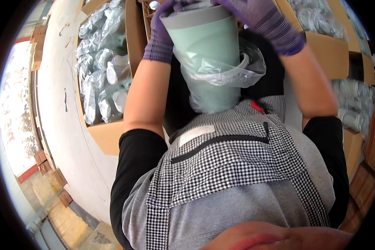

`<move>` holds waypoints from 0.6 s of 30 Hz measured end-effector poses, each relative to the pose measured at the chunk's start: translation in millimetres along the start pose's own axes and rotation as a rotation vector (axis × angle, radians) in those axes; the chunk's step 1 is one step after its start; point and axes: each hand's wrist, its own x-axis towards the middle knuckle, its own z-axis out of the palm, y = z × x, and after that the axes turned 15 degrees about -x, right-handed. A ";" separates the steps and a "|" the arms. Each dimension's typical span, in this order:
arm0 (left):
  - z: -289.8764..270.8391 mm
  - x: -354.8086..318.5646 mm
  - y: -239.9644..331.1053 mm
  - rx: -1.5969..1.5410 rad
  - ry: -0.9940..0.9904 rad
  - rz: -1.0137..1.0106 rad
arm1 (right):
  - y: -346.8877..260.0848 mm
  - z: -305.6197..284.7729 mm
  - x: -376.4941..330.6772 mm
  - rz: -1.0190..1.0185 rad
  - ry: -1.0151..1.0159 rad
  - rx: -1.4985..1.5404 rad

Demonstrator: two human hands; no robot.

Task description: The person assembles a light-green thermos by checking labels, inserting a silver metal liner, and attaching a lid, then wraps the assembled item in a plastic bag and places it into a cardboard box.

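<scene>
While both gloved hands are raised close in front of the chest, they hold a pale green cup (204,50) upright between them, its grey lid (196,16) at the top just under the fingertips. The left hand (160,31), in a purple knit glove, is wrapped around the left wall of the cup, its fingers curled over the edge of the lid and closed on it. The right hand (264,21), in the same kind of glove, lies across the top right of the lid with its fingers bent down over the rim, gripping it as well. Below both sets of fingers a clear plastic bag (221,71) is bunched around the lower half of the cup, crumpled and hanging loose on the right side, with the cup's base still inside it. Under the cup, nearer the body than the fingers, sits a black-and-white checked apron (233,158) over a grey top. To the left of the left fingers an open cardboard box (108,137) holds many more bagged cups (104,79), packed closely together. To the right of the right fingers, beyond the forearm, another cardboard box (329,54) holds further wrapped pieces, and more lie stacked below it near the edge of view.
</scene>
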 end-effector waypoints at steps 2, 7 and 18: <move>-14.2 -4.2 15.9 0.195 -0.096 0.041 | -0.6 33.8 -2.1 -0.111 0.262 -0.072; 21.0 -34.2 -20.0 0.502 -0.152 0.435 | 40.4 39.5 -1.6 -0.227 0.233 0.503; 82.0 -22.1 9.3 1.762 -0.628 0.719 | 241.4 119.1 91.3 0.417 -0.163 -0.700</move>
